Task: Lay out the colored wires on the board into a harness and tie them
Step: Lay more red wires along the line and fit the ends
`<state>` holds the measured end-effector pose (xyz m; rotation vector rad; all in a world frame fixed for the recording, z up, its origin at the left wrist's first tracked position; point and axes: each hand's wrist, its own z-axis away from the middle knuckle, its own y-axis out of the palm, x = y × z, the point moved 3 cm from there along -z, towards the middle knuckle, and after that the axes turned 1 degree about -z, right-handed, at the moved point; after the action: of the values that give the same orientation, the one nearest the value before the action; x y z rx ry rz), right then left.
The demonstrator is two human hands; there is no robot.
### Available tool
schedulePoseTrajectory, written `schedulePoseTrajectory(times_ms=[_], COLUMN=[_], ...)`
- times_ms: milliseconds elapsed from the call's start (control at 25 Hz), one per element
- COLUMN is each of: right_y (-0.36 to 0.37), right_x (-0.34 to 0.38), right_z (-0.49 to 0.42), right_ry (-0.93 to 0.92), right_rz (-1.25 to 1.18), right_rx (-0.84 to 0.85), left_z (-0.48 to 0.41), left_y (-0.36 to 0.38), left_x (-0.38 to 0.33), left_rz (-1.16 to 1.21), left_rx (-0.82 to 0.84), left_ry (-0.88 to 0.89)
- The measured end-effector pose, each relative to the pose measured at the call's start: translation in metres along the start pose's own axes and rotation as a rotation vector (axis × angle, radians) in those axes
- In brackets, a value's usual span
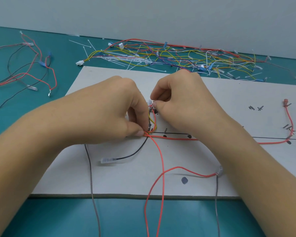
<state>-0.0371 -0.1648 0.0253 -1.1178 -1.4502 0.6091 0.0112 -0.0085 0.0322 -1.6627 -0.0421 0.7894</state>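
A grey board (126, 182) lies on the teal table with black route lines and dots drawn on it. My left hand (109, 108) pinches a bundle of red, yellow and black wires (152, 124) against the board at a junction. My right hand (183, 98) grips the small clear connector (150, 102) at the top of that bundle. A red wire (178, 138) runs right along the drawn line to a red terminal (285, 102). Another red wire (161, 161) loops down off the board's front edge. A black wire ends in a clear terminal (106, 159).
A big tangle of coloured wires and white cable ties (161, 56) lies behind the board. Loose red and black wires (24, 72) sprawl at the left. Two grey wires (92, 194) hang over the board's front edge.
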Motion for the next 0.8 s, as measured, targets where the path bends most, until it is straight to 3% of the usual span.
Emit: schedulePoseTrajectory(times_ms=[400,800], right_y=[-0.012,-0.014], right_x=[-0.001,0.001], right_z=[0.005,0.009], right_ry=[0.017,-0.041], right_rz=[0.009,0.038], right_rx=[-0.014,-0.038], left_z=[-0.005,-0.004], left_y=[0.006,0.004], left_x=[-0.002,0.000], left_rz=[0.141,0.110], left_rx=[-0.035,-0.033], left_ry=[-0.034,-0.040])
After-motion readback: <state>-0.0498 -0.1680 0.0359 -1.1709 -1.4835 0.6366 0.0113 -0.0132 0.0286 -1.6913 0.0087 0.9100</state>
